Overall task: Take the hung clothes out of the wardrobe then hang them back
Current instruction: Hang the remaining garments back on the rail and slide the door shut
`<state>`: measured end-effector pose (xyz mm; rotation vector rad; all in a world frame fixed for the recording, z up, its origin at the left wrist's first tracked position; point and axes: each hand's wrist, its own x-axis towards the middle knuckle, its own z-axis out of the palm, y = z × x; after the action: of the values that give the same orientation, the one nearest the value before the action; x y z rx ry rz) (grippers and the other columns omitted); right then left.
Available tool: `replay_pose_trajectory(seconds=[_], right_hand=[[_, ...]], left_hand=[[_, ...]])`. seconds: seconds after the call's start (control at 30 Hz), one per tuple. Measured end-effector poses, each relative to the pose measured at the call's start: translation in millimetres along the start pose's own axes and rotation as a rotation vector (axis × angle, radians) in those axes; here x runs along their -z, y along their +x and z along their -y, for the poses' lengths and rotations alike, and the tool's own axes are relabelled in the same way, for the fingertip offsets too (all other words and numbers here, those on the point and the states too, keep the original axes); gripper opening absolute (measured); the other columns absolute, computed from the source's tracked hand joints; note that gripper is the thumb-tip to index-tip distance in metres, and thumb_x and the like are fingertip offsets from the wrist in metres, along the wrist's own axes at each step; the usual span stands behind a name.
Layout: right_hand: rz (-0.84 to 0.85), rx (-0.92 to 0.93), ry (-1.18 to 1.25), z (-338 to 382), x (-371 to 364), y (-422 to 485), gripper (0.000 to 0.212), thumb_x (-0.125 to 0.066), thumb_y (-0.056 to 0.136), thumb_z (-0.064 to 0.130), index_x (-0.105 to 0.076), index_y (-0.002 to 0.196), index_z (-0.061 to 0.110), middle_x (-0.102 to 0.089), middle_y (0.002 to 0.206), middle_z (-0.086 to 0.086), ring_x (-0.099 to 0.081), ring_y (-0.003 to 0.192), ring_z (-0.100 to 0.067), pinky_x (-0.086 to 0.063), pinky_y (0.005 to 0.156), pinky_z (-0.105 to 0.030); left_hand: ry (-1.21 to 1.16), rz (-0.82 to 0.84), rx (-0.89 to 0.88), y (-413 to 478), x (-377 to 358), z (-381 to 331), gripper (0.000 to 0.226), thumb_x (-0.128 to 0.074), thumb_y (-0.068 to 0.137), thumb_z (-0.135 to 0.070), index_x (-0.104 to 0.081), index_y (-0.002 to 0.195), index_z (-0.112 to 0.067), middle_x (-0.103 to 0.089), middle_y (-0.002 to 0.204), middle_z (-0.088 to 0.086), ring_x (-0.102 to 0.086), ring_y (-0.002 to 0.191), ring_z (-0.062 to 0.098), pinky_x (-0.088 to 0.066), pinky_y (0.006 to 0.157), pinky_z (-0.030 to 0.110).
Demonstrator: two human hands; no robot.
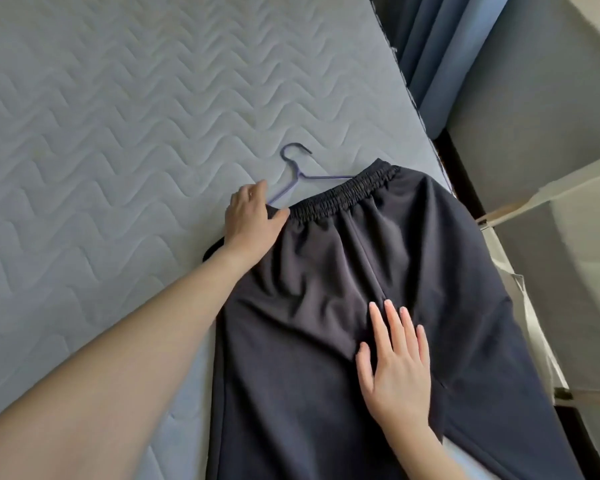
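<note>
A pair of black trousers [326, 289] with an elastic waistband lies spread on the grey quilted mattress [118, 133]. A blue-purple hanger [297, 169] pokes out from under the waistband, hook pointing away from me. My left hand [252, 220] rests at the waistband's left end, fingers closed around the hanger's arm and the fabric edge there. Further down, my right hand [395, 358] lies flat on the trousers with fingers spread, pressing the cloth and holding nothing.
The mattress edge runs diagonally on the right. Beyond it hang blue curtains [430, 46]. Pale fabric wardrobe panels [551, 220] with a frame stand at the right. A dark floor strip [454, 168] shows between bed and wardrobe.
</note>
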<state>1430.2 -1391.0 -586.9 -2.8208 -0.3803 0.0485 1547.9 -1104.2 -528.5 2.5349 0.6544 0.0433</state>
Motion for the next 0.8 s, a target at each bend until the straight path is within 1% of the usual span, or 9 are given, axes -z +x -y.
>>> replay_pose_trajectory(seconds=[0.07,0.17,0.27,0.37,0.47,0.57,0.67,0.73,0.8], right_hand=[[-0.045,0.021,0.000,-2,-6,1,0.062,-0.045,0.084,0.033,-0.044,0.144,0.018,-0.041,0.151,-0.004,-0.034,0.142,-0.027,-0.023,0.116,-0.046],[-0.083,0.036,0.013,-1,-9,3,0.062,-0.047,0.082,0.032,-0.047,0.142,0.018,-0.043,0.150,-0.004,-0.036,0.141,-0.027,-0.024,0.116,-0.046],[-0.074,0.032,0.023,-4,-10,3,0.063,-0.049,0.081,0.031,-0.047,0.142,0.018,-0.043,0.150,-0.003,-0.036,0.141,-0.027,-0.022,0.117,-0.045],[0.025,-0.003,0.013,0,-1,3,0.064,-0.049,0.081,0.034,-0.046,0.143,0.020,-0.044,0.149,-0.002,-0.036,0.141,-0.026,-0.021,0.117,-0.043],[0.197,-0.055,0.039,6,24,9,0.063,-0.045,0.081,0.039,-0.047,0.142,0.024,-0.044,0.150,-0.001,-0.036,0.141,-0.025,-0.022,0.116,-0.039],[0.341,-0.110,0.261,21,78,11,0.055,-0.049,0.088,0.034,-0.046,0.141,0.022,-0.045,0.148,0.003,-0.039,0.138,-0.017,-0.028,0.112,-0.028],[0.213,-0.289,0.620,42,162,-11,0.037,-0.054,0.092,0.021,-0.056,0.129,0.017,-0.059,0.130,0.001,-0.054,0.122,-0.018,-0.039,0.100,-0.028],[0.152,-0.445,0.845,52,224,-37,0.023,-0.052,0.094,0.019,-0.062,0.114,0.020,-0.068,0.110,0.000,-0.061,0.107,-0.021,-0.045,0.085,-0.027],[0.157,-0.457,0.958,61,281,-72,0.018,-0.050,0.095,0.021,-0.065,0.104,0.021,-0.070,0.100,0.000,-0.064,0.099,-0.019,-0.049,0.083,-0.029]], left_hand=[[0.018,0.058,0.039,26,-13,4,0.060,-0.057,0.089,-0.040,-0.043,0.139,-0.009,-0.055,0.133,0.016,-0.046,0.124,0.038,-0.040,0.103,0.044],[0.057,0.107,0.031,46,-20,3,0.029,-0.053,0.091,-0.033,-0.060,0.108,-0.010,-0.067,0.107,0.012,-0.057,0.103,0.036,-0.048,0.088,0.042],[-0.085,0.163,0.051,44,-6,-4,0.020,-0.047,0.092,-0.022,-0.058,0.080,-0.011,-0.054,0.069,0.004,-0.050,0.074,0.029,-0.035,0.059,0.034],[-0.234,0.190,0.018,20,30,-19,0.022,-0.053,0.090,-0.022,-0.060,0.072,-0.010,-0.048,0.061,0.002,-0.044,0.065,0.023,-0.030,0.057,0.033],[-0.500,0.382,0.007,-31,85,-44,0.021,-0.058,0.086,-0.020,-0.059,0.065,-0.018,-0.044,0.055,0.000,-0.041,0.053,0.011,-0.030,0.057,0.028],[-0.610,0.413,0.074,-91,143,-70,0.016,-0.059,0.082,-0.024,-0.060,0.068,-0.017,-0.047,0.051,-0.010,-0.043,0.051,0.005,-0.036,0.059,0.019],[-0.662,0.316,0.102,-152,207,-93,0.023,-0.060,0.089,-0.022,-0.060,0.067,-0.015,-0.043,0.043,-0.013,-0.039,0.056,0.011,-0.034,0.051,0.008],[-0.697,0.250,0.137,-196,253,-109,0.030,-0.058,0.093,-0.021,-0.058,0.064,-0.016,-0.036,0.044,-0.011,-0.035,0.054,0.012,-0.033,0.050,0.013],[-0.740,0.185,0.186,-246,301,-124,0.026,-0.060,0.083,-0.033,-0.057,0.061,-0.020,-0.035,0.052,-0.008,-0.034,0.056,0.014,-0.029,0.057,0.022]])
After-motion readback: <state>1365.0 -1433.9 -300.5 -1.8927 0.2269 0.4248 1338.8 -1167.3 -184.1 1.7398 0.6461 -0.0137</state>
